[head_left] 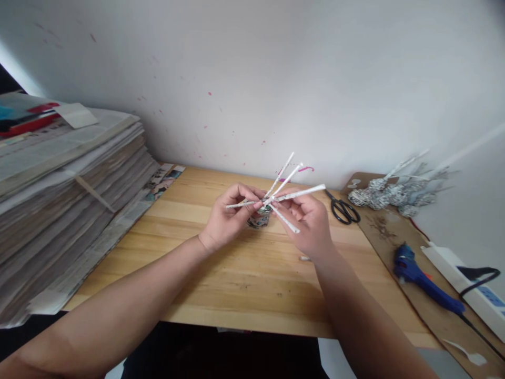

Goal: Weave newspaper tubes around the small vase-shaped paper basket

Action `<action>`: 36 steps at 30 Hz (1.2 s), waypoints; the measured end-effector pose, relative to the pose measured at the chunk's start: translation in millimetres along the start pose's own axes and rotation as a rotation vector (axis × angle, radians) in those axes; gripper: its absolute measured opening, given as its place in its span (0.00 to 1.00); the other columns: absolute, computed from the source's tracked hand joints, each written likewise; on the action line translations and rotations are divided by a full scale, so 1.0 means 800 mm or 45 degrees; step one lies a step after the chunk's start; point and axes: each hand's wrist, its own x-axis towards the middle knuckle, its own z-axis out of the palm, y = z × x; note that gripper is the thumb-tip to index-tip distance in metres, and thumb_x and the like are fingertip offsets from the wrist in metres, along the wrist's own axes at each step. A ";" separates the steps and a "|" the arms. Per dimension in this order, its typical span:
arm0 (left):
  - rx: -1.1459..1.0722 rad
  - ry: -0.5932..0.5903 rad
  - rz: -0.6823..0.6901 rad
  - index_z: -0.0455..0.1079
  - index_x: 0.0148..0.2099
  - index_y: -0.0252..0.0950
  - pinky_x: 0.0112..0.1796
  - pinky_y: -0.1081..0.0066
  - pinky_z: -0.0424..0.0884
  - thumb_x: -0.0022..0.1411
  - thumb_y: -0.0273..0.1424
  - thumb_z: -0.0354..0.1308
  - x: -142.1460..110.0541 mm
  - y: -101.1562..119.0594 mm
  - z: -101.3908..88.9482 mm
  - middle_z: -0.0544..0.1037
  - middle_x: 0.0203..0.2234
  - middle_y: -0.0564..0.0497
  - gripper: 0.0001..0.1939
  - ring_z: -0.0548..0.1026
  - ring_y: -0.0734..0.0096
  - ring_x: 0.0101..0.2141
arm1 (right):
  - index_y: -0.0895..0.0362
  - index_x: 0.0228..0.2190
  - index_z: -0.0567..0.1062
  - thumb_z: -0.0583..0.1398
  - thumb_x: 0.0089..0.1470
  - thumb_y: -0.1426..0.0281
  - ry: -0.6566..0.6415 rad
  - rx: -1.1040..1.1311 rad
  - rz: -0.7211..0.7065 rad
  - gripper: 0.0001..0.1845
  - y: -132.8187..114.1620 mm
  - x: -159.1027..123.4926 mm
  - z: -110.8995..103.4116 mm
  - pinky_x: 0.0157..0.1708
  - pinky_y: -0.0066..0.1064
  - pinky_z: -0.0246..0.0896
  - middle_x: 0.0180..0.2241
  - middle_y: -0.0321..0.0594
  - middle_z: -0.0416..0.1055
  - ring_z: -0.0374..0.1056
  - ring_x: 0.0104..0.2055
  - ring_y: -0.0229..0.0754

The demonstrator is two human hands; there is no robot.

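Both my hands meet above the middle of the wooden table (221, 273). They hold a small woven piece of rolled newspaper (260, 217) from which several thin white paper sticks (294, 193) fan out up and to the right. My left hand (229, 217) pinches the piece from the left, with one stick's end poking out past its fingers. My right hand (310, 221) is closed on the sticks from the right, and one stick crosses over its fingers.
A tall stack of newspapers (59, 210) fills the left side. Black scissors (342, 208) lie right of my hands. Several finished rolled paper pieces (389, 195), a blue glue gun (422, 279) and a white power strip (469, 289) sit at the right on a brown board (394, 242).
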 end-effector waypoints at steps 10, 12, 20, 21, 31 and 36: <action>-0.222 -0.067 -0.349 0.70 0.36 0.35 0.27 0.72 0.79 0.56 0.40 0.75 0.009 -0.006 -0.016 0.81 0.30 0.50 0.19 0.79 0.72 0.26 | 0.55 0.35 0.79 0.67 0.54 0.66 -0.099 0.043 0.115 0.07 -0.013 0.005 -0.005 0.33 0.33 0.74 0.32 0.38 0.81 0.75 0.30 0.38; -0.253 -0.089 -0.398 0.70 0.36 0.35 0.26 0.72 0.79 0.55 0.40 0.76 0.010 -0.009 -0.019 0.80 0.29 0.52 0.20 0.79 0.72 0.25 | 0.55 0.34 0.79 0.68 0.52 0.66 -0.109 0.049 0.154 0.08 -0.014 0.005 -0.003 0.34 0.33 0.75 0.31 0.38 0.81 0.75 0.30 0.37; -0.392 -0.186 -0.551 0.69 0.35 0.36 0.23 0.72 0.79 0.52 0.38 0.78 0.013 -0.018 -0.027 0.79 0.27 0.54 0.20 0.77 0.73 0.23 | 0.56 0.35 0.80 0.67 0.53 0.64 -0.087 0.062 0.190 0.10 -0.012 0.007 -0.005 0.31 0.31 0.74 0.30 0.37 0.80 0.75 0.28 0.37; -0.402 -0.196 -0.552 0.69 0.35 0.36 0.23 0.72 0.79 0.53 0.38 0.78 0.013 -0.019 -0.027 0.79 0.27 0.54 0.20 0.77 0.73 0.23 | 0.56 0.35 0.79 0.67 0.53 0.64 -0.081 0.058 0.181 0.09 -0.012 0.007 -0.005 0.30 0.31 0.74 0.30 0.37 0.80 0.75 0.28 0.36; -0.270 -0.166 -0.442 0.70 0.36 0.36 0.26 0.71 0.79 0.57 0.39 0.75 0.010 -0.016 -0.024 0.81 0.29 0.52 0.18 0.79 0.72 0.25 | 0.54 0.37 0.78 0.68 0.54 0.67 -0.126 -0.043 0.041 0.07 -0.010 0.001 -0.003 0.36 0.34 0.73 0.35 0.39 0.81 0.76 0.36 0.40; -0.215 -0.126 -0.342 0.71 0.36 0.33 0.28 0.72 0.79 0.57 0.38 0.75 0.009 -0.013 -0.016 0.82 0.31 0.51 0.18 0.79 0.74 0.25 | 0.54 0.33 0.76 0.68 0.55 0.66 -0.038 -0.220 -0.021 0.07 -0.007 -0.002 0.002 0.33 0.33 0.70 0.34 0.39 0.80 0.75 0.33 0.40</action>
